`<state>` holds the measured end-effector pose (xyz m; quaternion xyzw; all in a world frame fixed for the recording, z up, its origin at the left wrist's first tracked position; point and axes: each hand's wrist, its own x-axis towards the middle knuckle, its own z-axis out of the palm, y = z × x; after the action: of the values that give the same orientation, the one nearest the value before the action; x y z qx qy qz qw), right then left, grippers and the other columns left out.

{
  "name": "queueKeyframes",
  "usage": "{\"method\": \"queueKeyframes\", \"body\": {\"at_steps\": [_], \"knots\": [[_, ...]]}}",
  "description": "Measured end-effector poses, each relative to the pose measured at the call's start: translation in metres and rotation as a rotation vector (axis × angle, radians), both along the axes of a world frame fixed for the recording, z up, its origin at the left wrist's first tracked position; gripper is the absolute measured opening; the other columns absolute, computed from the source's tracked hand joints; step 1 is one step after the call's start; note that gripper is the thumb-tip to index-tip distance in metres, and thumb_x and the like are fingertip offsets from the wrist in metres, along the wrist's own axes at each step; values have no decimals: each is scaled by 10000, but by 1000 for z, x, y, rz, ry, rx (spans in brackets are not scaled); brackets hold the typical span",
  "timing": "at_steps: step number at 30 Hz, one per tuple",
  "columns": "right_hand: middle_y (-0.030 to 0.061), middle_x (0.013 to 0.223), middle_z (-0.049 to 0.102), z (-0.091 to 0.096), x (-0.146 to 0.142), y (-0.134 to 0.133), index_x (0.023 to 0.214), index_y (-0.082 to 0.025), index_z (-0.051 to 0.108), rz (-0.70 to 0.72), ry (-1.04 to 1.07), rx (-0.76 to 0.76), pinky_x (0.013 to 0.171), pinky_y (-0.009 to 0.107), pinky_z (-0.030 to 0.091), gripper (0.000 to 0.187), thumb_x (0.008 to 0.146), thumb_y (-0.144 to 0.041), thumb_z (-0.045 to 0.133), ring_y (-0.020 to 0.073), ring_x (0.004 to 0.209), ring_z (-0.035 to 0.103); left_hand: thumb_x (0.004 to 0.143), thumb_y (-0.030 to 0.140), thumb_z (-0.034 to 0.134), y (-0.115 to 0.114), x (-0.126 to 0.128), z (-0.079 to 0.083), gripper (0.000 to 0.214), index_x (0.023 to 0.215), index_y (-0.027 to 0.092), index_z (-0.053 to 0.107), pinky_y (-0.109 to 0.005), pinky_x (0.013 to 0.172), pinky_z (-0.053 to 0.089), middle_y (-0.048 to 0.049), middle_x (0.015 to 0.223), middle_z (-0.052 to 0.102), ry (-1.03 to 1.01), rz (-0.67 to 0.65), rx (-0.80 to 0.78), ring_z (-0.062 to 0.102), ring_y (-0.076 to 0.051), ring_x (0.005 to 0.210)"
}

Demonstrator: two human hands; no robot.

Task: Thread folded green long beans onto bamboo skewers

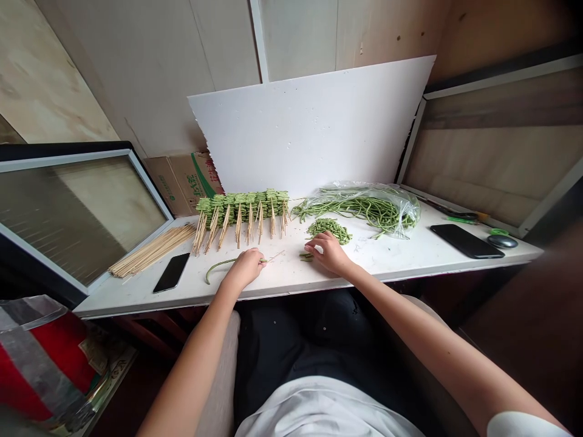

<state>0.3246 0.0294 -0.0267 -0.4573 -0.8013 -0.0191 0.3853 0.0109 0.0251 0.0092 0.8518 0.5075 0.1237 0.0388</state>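
My left hand (243, 270) grips a long green bean (218, 263) that curves out to the left across the white table (291, 282), and a thin wooden skewer (276, 258) sticks out of that hand to the right. My right hand (328, 253) rests fingers-down by a short bean piece (306, 256), and I cannot tell whether it holds that piece. Just beyond it lies a heap of green beans (328, 229). A row of skewers threaded with folded beans (241, 209) stands further left, and long beans fill a clear plastic bag (364, 209).
A bundle of bare wooden skewers (152, 250) and a phone (172, 272) lie at the left of the table. A second phone (467, 241), a mouse (501, 241) and a green-handled tool (462, 217) lie at the right. A white board (310, 127) stands behind.
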Motion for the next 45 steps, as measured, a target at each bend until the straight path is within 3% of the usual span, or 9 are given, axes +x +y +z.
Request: {"method": "queueKeyframes", "body": {"at_steps": [10,15,20,23,25,29,33,40,45], "knots": [[128,941,730,4,-7,-5,989,-197,802,71,35,34,849,438,475,313,1061,-377,555,293,930,591,918,57,585,3,2,-5,211,815,161,737,-356,850,466,-94,909,669,73,-4,152,640,-256,901],[135,960,746,13,-9,-10,996,-198,804,98,63,18,876,469,478,288,1049,-375,582,306,945,612,961,163,614,2,7,-2,145,911,177,750,-432,952,449,-106,951,692,2,-24,343,618,-300,1048],[109,965,763,30,-22,-27,1048,-222,799,302,123,-146,825,420,529,285,1028,-444,622,278,943,666,944,206,608,-13,20,13,134,978,193,737,-466,947,439,-98,975,715,-116,-115,500,605,-310,1037],[97,1013,774,37,-39,-41,1127,-237,782,362,243,-202,752,368,547,319,991,-505,676,262,969,686,870,151,612,-28,34,19,397,1261,174,674,-480,957,437,-119,1066,711,-129,-161,499,603,-325,1068],[93,1069,781,39,-49,-49,1162,-243,767,386,319,-206,755,356,549,351,953,-522,729,255,993,691,830,129,607,-37,44,21,670,1492,144,506,-479,946,436,-131,1087,691,-131,-180,479,607,-324,1045],[79,1081,789,38,-63,-57,1121,-254,779,414,422,-190,755,340,545,298,950,-495,746,230,967,694,786,109,614,-48,58,19,906,1626,167,281,-460,921,426,-116,1057,664,-151,-232,456,611,-322,1019],[73,953,779,37,-62,-55,1108,-259,806,417,469,-124,713,337,532,281,982,-490,705,214,869,665,795,91,601,-50,59,21,863,1602,191,313,-460,937,419,-120,1087,658,-200,-254,443,614,-319,1034],[73,906,753,42,-51,-50,1110,-285,832,341,488,-30,733,371,525,271,964,-489,731,227,859,624,1070,215,408,-42,48,28,272,1257,178,601,-412,944,459,-112,1124,682,-340,-304,392,590,-273,1049],[72,920,754,43,-47,-49,1081,-275,823,325,469,-10,743,377,525,246,956,-472,747,228,859,619,1105,238,376,-36,49,26,284,1035,186,647,-399,881,450,-91,968,662,-295,-297,443,542,-258,933]]}}
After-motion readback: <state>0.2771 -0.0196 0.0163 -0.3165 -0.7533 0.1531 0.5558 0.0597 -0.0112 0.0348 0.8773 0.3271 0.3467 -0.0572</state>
